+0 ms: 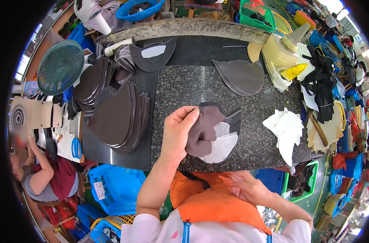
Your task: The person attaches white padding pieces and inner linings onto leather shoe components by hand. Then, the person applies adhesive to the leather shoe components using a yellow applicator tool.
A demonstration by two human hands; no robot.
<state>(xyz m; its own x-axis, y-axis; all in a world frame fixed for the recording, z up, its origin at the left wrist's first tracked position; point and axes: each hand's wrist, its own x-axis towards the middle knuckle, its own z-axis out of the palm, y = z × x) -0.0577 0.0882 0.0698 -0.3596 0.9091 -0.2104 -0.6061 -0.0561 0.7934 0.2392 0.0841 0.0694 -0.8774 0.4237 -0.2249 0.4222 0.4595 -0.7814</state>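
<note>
My left hand [179, 128] pinches the upper edge of a dark brown shoe-upper piece [204, 117] between thumb and fingers, over the speckled stone slab. The piece is curled, and a white backing patch [220, 149] shows on its lower right. Its far side is hidden. Close to my body, my right hand [251, 188] hovers by the orange apron [217, 206], slightly blurred, its fingers loosely bent and apart with nothing visible in them. Left of the slab's middle stands a thick stack of brown cut pieces [115, 115]. White patches [285, 131] lie heaped on the right.
Two brown pieces [241, 77] lie at the back right, near a glue container [279, 56] with a yellow tube. A green fan [60, 67] and blue scissors [76, 148] are at left. Below the edge sits a blue basket [111, 194]. Another person [50, 178] works at far left.
</note>
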